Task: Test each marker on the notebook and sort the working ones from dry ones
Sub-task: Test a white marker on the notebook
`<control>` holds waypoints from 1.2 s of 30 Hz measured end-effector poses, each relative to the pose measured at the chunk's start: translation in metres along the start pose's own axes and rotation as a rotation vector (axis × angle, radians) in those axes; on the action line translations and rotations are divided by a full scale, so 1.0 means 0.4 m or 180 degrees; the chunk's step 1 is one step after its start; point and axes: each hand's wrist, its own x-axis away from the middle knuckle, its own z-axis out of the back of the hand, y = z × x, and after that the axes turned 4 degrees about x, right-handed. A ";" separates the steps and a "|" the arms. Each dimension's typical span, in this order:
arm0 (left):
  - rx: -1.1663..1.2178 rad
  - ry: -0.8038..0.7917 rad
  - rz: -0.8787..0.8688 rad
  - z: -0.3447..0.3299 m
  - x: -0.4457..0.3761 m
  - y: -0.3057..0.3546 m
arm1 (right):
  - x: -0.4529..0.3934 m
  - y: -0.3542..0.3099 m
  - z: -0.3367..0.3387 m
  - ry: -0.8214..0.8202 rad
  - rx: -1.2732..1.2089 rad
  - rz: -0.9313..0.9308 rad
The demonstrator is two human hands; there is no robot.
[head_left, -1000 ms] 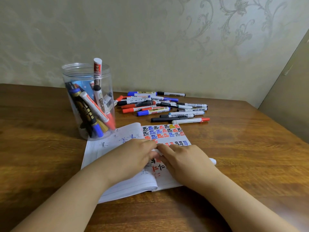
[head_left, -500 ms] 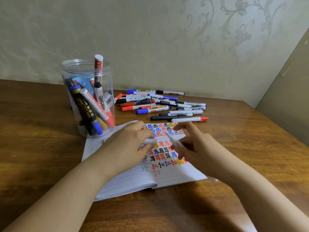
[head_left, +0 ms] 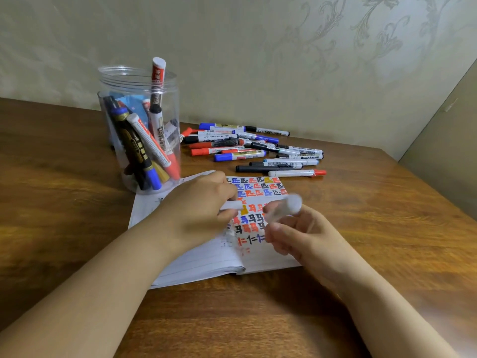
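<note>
Centre of frame: the open notebook (head_left: 206,257) lies on the table (head_left: 387,228), its right page covered in coloured test marks. Over it, the left hand (head_left: 198,210) grips a white cap (head_left: 231,204); the right hand (head_left: 299,233) holds a blurred white marker (head_left: 284,206). Upper left: a clear jar (head_left: 139,130) of markers. Upper centre: a loose pile (head_left: 255,148) of markers.
</note>
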 end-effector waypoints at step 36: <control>-0.0167 -0.0234 0.0075 -0.019 0.000 0.002 | 0.007 0.028 -0.040 0.0512 0.1569 0.0462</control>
